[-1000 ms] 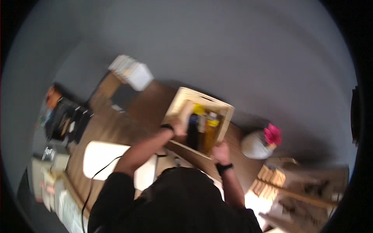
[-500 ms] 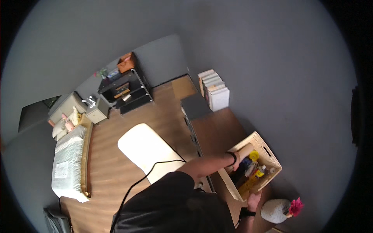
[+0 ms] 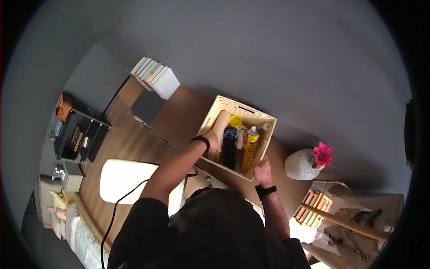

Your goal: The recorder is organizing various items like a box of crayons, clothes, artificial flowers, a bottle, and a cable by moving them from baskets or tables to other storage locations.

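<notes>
"Basket [image 3: 230, 106] sitting where, exactly?"

"It's apparently resting on the brown tabletop [image 3: 181, 114], between both hands."

"And the grip?"

"The left hand [image 3: 212, 141] is resting at the left side, by the tan roll [image 3: 221, 126]; whether its fingers are holding wall or roll, I cannot tell. The right hand [image 3: 263, 172] is touching the near right corner (its fingers are partly hiding, so I cannot tell how firmly it's gripping)."

"What could be going wrong?"

"The grey vase [image 3: 298, 167] with its pink flower [image 3: 322, 154] is standing near the right hand; a rightward shove could be toppling it. The yellow spray can [image 3: 251, 143] is lying or leaning inside, so sharp tilting could be shifting it. Pulling unevenly towards the body could be tipping the basket over the tabletop's edge."
</notes>
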Tool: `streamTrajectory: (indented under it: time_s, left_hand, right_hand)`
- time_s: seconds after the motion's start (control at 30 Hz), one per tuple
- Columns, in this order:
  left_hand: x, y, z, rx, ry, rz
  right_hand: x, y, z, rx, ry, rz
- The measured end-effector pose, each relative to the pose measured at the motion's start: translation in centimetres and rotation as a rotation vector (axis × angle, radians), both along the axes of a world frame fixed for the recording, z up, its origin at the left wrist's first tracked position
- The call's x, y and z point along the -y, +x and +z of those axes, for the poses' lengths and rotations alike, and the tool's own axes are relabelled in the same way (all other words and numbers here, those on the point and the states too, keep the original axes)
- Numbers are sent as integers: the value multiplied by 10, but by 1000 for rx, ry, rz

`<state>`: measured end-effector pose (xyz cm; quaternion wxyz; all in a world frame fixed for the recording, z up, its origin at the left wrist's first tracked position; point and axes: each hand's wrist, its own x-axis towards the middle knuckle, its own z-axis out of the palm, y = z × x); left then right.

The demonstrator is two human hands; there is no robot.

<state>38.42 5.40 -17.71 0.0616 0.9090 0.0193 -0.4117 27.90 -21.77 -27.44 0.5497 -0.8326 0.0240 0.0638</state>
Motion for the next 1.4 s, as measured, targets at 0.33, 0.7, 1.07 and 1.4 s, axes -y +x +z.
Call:
streamTrajectory:
  time_s: [0.33,0.7,1.07,1.4]
  left_hand:
    - [-8,1,-39,5,-10,71]
    - [-12,10,-49,129,-51,112]
    - [3,27,13,165,-84,192]
    - [-27,31,145,278,-135,176]
  right_hand:
    - [-5,-2,41,-99,-191,18]
    - [-7,-4,16,-10,-221,-49]
    - [-6,-3,33,-145,-250,-26]
    - [-8,-1,39,-144,-233,-14]
